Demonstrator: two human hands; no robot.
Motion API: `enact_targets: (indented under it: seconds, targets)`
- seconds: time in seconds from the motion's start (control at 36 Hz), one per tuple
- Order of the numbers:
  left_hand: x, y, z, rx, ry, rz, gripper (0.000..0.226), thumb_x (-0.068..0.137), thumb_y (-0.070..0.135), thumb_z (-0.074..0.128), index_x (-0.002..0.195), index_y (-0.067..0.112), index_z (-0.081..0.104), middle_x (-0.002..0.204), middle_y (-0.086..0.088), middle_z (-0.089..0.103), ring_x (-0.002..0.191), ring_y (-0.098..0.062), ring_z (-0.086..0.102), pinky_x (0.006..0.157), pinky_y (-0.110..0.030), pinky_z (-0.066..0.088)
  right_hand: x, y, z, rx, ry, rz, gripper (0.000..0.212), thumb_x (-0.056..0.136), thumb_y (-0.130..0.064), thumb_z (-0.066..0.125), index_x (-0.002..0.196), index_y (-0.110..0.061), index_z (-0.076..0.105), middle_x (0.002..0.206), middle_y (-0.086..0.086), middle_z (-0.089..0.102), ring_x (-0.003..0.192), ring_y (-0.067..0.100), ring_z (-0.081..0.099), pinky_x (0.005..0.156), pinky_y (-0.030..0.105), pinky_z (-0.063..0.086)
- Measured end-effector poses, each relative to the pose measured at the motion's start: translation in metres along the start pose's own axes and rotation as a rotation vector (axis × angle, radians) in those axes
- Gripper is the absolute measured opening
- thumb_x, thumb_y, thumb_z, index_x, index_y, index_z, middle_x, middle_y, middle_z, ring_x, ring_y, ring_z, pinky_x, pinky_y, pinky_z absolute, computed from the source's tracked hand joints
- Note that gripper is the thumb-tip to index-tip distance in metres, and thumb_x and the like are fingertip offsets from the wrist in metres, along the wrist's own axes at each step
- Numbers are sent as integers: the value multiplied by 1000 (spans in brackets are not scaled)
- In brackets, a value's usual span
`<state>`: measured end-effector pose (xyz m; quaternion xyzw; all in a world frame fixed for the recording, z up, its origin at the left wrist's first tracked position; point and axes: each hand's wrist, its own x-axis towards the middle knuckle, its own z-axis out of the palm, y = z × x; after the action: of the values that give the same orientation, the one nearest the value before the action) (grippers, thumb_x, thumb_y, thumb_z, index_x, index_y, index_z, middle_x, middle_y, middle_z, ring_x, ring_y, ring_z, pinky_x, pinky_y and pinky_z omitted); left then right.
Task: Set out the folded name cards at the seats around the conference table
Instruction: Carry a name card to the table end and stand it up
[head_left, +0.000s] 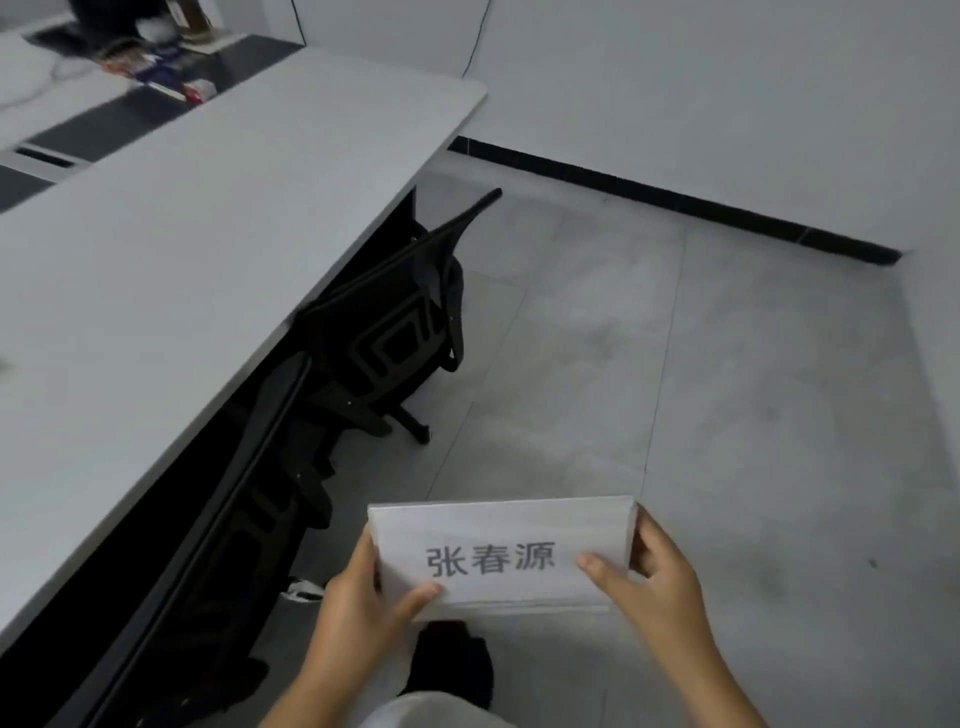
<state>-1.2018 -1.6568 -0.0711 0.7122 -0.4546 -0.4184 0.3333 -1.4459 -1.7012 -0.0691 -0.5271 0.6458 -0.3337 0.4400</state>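
A stack of white folded name cards (501, 525) is held low in front of me, over the floor; the top card bears three printed black characters. My left hand (363, 592) grips the stack's left end, thumb on its face. My right hand (657, 577) grips the right end, thumb on top and fingers behind the edge. The long grey conference table (171, 249) stretches away on my left, its near edge running diagonally. The part of the tabletop beside me bears no card.
Two black mesh office chairs (395, 332) are tucked under the table's edge, one farther, one nearer (249, 509). Clutter of boxes and cables (156, 67) lies at the table's far end. Grey tiled floor (727, 389) spreads right to a white wall with black skirting (675, 192).
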Motion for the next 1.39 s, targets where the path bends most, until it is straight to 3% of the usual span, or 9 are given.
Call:
enact_targets:
  seconds: [0.19, 0.44, 0.56, 0.64, 0.75, 0.92, 1.03, 1.28, 1.39]
  targets:
    - [116, 36, 1, -11, -9, -33, 69, 70, 16, 74, 128, 22, 37, 88, 24, 55, 82, 5, 54, 69, -15, 45, 123, -27, 15, 27, -16, -8, 45, 65, -5, 76, 84, -41, 57, 84, -16, 69, 77, 9, 64, 63, 8, 49]
    - [265, 109, 17, 14, -147, 11, 68, 69, 19, 74, 126, 27, 37, 89, 25, 57, 83, 8, 55, 64, -7, 46, 250, -73, -8, 86, 111, 39, 47, 66, 1, 73, 82, -41, 58, 77, -17, 70, 68, -9, 62, 59, 5, 48]
    - [321, 130, 31, 43, -204, -16, 70, 70, 18, 73, 127, 26, 36, 89, 21, 58, 84, 4, 56, 67, -8, 43, 301, -75, -13, 103, 135, 85, 45, 66, 2, 72, 81, -39, 59, 76, -34, 67, 71, -8, 63, 60, 6, 48]
    - [363, 145, 48, 71, -232, -55, 76, 68, 18, 74, 131, 24, 33, 97, 9, 61, 97, -13, 58, 82, -23, 47, 342, -72, -20, 144, 142, 118, 44, 67, 5, 71, 85, -33, 61, 77, -29, 70, 72, -5, 65, 62, 9, 50]
    - [424, 175, 81, 87, -244, -73, 76, 68, 21, 74, 132, 26, 31, 97, 9, 60, 94, -12, 57, 80, -22, 44, 410, -73, -44, 156, 142, 126, 43, 67, 5, 71, 84, -33, 62, 76, -27, 71, 70, -4, 65, 59, 7, 49]
    - [535, 247, 133, 97, -214, -54, 77, 68, 23, 74, 133, 23, 31, 100, 4, 62, 99, -16, 58, 85, -26, 48, 546, -89, -95, 132, 138, 84, 42, 67, 0, 72, 102, -21, 63, 87, -9, 73, 76, -1, 65, 63, 8, 51]
    - [605, 296, 150, 72, -163, -53, 75, 69, 21, 73, 132, 24, 32, 108, -3, 64, 100, -20, 60, 85, -27, 48, 642, -113, -119, 62, 117, 46, 39, 65, 1, 74, 89, -28, 62, 69, -25, 70, 66, -8, 63, 57, 4, 47]
    - [730, 345, 140, 25, 19, -137, 80, 68, 20, 74, 133, 29, 29, 98, 4, 62, 95, -16, 59, 75, -23, 44, 822, -150, -102, -118, -46, 24, 41, 57, -13, 82, 92, -28, 68, 71, -8, 74, 61, -4, 63, 66, 15, 50]
    - [780, 353, 115, 5, 109, -144, 79, 69, 21, 73, 133, 30, 28, 93, 9, 59, 93, -16, 58, 72, -23, 43, 887, -182, -69, -89, -90, -30, 43, 59, -6, 80, 97, -23, 66, 64, -30, 68, 61, -10, 61, 65, 11, 50]
